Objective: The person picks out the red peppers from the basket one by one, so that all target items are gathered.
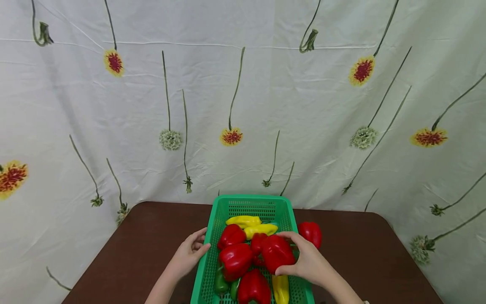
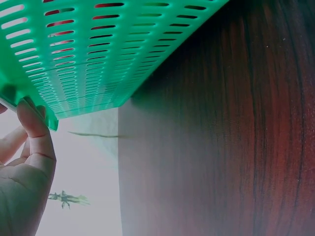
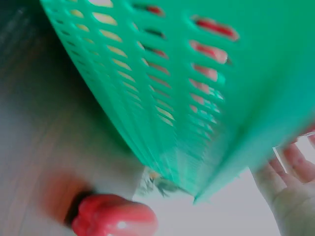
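Backdrop (image 1: 303,97): pale cloth printed with long-stemmed flowers (image 1: 231,137), hanging beyond both hands.
Tabletop (image 1: 152,236): dark, wood-grained, below both hands.
Green basket (image 1: 252,197): between the hands, its long axis running away from the person; its walls keep the heap together.
Held red pepper (image 1: 279,253): within the right hand's grasp, over the basket; whether it touches those beneath is hidden. Blocky, with no clear long axis; I cannot tell which way its stem points.
Right hand (image 1: 307,261): thumb and fingers pinch opposite sides of that pepper, probably because it is too bulky to wrap.
Left hand (image 1: 190,251): thumb and loosely bent fingers apart, tips at the near rim, perhaps to steady it.
Yellow peppers (image 1: 243,221): two lie crosswise beyond the right fingertips; a third yellow pepper (image 1: 281,289), below the thumb, lies lengthwise toward the person.
Other red peppers (image 1: 236,259): heaped left of the right hand, above green peppers (image 1: 221,282).
Lone red pepper (image 1: 310,234): outside the basket, just beyond the right knuckles.
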### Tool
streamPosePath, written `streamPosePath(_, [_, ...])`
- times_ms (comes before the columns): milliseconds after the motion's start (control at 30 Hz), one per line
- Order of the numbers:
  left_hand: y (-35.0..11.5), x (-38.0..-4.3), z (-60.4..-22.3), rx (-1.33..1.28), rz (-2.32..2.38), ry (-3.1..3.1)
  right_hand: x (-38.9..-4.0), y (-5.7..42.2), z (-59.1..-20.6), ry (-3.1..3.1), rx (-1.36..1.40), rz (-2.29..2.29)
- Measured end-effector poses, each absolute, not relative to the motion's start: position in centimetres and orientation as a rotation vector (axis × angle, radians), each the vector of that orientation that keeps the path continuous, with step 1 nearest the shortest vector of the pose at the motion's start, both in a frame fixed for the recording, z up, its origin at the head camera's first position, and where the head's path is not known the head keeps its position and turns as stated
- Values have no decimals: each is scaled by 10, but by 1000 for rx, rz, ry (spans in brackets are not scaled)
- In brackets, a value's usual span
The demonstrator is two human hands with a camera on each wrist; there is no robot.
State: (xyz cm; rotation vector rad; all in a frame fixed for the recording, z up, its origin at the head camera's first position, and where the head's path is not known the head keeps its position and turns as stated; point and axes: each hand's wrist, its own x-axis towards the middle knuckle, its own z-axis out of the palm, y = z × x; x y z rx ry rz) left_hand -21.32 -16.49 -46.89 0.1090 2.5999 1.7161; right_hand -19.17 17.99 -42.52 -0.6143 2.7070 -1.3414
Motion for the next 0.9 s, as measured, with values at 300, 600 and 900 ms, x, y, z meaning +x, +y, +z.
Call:
streamPosePath(300, [-165, -214, -470, 105, 1718, 2610, -199, 211, -405, 2634, -238, -1747])
streamPosePath(600, [-164, -213, -469, 114, 1731, 2595, -208, 254, -402, 2664, 72, -1775])
streamPosePath(900, [-165, -212, -470, 107, 1732, 2589, -219, 284, -427, 2613, 288, -1748])
